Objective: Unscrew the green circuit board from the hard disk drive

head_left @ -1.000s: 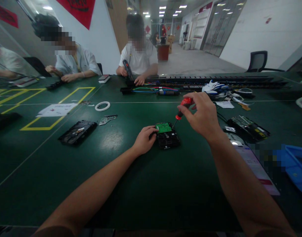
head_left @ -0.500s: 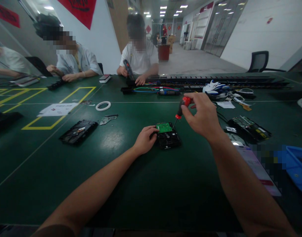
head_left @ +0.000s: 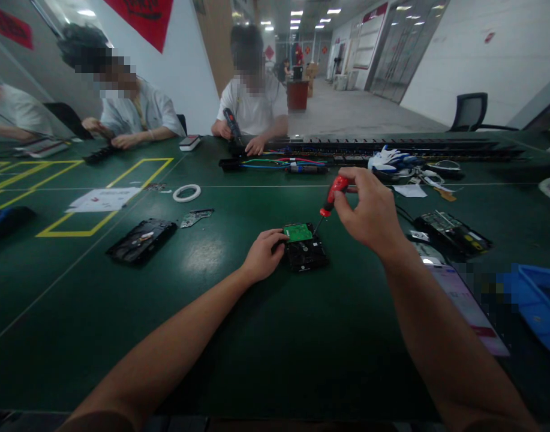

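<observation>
A black hard drive point(head_left: 307, 259) lies on the green table, a green circuit board point(head_left: 298, 233) across its far half. My left hand point(head_left: 266, 255) is closed on the drive's left edge, fingertips at the board's corner. Between the thumb and fingers of my right hand point(head_left: 367, 201) is a red and black screwdriver point(head_left: 332, 195), tilted. Its tip meets the right edge of the board; the exact contact point is too small to make out.
Left of me lie another black drive point(head_left: 142, 240), a loose circuit board point(head_left: 197, 218) and a white tape ring point(head_left: 186, 192). To the right are a phone-like screen point(head_left: 468, 309), a blue bin point(head_left: 542, 309) and an opened device point(head_left: 452, 233). Co-workers sit across the table.
The screwdriver handle has turned and leaned slightly within my right hand, its tip staying at the board's edge. My left hand and the drive keep their places.
</observation>
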Action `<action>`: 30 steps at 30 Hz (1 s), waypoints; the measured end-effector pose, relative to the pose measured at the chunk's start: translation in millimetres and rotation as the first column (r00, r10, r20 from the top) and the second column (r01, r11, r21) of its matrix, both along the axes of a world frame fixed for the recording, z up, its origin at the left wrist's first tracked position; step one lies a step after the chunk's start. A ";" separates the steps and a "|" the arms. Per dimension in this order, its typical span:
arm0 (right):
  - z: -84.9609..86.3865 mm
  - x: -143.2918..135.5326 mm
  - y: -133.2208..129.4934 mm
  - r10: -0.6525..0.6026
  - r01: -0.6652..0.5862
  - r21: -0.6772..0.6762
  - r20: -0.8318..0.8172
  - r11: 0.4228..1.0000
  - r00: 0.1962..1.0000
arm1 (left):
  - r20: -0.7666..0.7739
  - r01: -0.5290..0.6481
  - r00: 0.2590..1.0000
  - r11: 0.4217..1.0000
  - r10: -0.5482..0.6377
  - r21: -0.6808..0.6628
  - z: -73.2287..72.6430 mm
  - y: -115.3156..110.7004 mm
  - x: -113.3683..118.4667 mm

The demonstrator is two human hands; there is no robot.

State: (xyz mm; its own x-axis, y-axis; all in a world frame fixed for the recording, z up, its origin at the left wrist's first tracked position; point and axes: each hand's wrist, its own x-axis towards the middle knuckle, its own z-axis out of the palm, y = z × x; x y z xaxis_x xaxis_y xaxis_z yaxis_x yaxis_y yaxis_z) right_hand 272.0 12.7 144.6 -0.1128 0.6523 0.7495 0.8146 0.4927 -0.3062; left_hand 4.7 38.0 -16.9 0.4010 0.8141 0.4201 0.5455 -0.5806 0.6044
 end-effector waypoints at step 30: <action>-1.4 0.8 0.4 -0.015 0.015 0.017 0.015 1.000 1.000 | -0.010 -0.011 1.000 1.000 0.011 0.005 1.2 -0.7 0.5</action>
State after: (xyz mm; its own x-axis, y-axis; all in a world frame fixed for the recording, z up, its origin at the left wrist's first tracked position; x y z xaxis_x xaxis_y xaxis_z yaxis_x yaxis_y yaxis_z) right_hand 272.8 13.1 143.2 -0.1142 0.6416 0.7585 0.8263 0.4852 -0.2860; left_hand 5.2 37.2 -15.7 0.3965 0.8160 0.4206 0.5575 -0.5780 0.5959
